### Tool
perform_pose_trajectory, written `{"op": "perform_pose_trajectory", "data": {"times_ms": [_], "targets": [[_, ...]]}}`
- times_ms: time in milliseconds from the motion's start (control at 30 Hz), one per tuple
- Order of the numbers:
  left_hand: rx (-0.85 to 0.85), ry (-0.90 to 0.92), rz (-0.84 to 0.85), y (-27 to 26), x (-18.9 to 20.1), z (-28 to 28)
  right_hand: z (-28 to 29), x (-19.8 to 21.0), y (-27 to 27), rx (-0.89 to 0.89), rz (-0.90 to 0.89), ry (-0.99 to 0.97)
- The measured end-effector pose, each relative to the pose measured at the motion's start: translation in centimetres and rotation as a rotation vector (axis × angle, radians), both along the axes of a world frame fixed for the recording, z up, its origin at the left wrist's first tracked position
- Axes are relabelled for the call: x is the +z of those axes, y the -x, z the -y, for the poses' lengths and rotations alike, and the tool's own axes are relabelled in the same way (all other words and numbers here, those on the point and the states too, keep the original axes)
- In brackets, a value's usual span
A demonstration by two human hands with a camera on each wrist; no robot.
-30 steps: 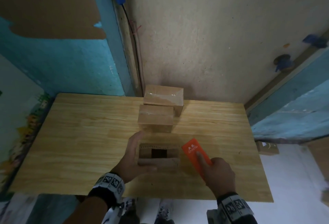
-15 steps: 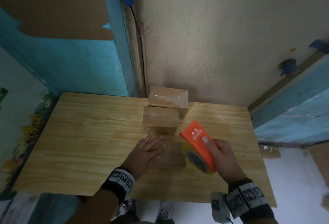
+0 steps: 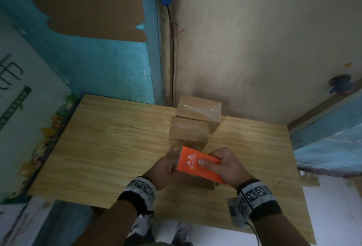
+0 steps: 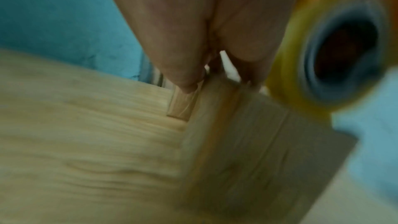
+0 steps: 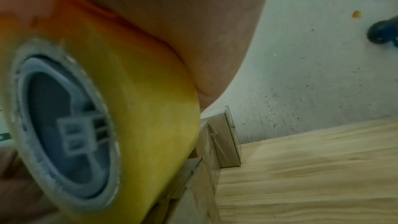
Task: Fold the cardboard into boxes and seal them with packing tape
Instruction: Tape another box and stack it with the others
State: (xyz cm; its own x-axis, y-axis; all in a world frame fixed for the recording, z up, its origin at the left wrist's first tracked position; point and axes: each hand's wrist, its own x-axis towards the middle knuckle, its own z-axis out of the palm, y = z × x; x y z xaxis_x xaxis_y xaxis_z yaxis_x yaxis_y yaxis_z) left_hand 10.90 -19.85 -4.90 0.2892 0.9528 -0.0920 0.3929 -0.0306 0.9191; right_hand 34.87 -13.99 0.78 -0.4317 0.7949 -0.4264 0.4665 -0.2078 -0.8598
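our right hand (image 3: 225, 164) grips orange tape dispenser (image 3: 197, 164) over unsealed box (image 3: 199, 184) on table (image 3: 98, 148); left hand (image 3: 166, 167), fingers straight, steadies box side.

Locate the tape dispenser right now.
Head view: the orange tape dispenser is gripped in the right hand, above the near box, beside the left hand.

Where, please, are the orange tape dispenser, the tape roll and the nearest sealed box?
orange tape dispenser (image 3: 197, 164): head view, top plate.
tape roll (image 5: 137, 105): right wrist view, yellow outer band.
nearest sealed box (image 3: 189, 132): head view, taped top.
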Motion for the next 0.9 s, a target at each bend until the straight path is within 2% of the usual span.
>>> {"op": "perform_pose_trajectory", "data": {"times_ms": [67,133,167,200,267,333,600,900], "targets": [[0.268,0.067,0.188,0.3,0.6,-0.5,-0.2,0.0,-0.3,0.028,0.007,0.019],[0.473,0.295,0.478,1.1,2.6,-1.0,-0.1,0.1,-0.4,0.045,0.01,0.04],[0.486,0.427,0.593,1.5,3.5,-1.1,-0.1,0.2,-0.4,0.052,0.007,0.043],[0.418,0.522,0.636,2.0,4.2,-1.1,-0.1,0.3,-0.4,0.062,0.002,0.038],[0.277,0.571,0.621,2.5,5.3,-0.6,-0.2,0.5,-0.2,0.098,0.0,0.012],[0.21,0.595,0.621,2.6,5.6,-0.1,-0.4,0.6,-0.3,0.134,-0.009,-0.015],[0.277,0.627,0.685,3.1,6.2,0.3,-0.6,0.5,-0.5,0.159,-0.008,-0.014],[0.335,0.649,0.644,2.3,6.6,-0.2,-0.5,0.6,-0.5,0.152,-0.021,-0.015]]}}
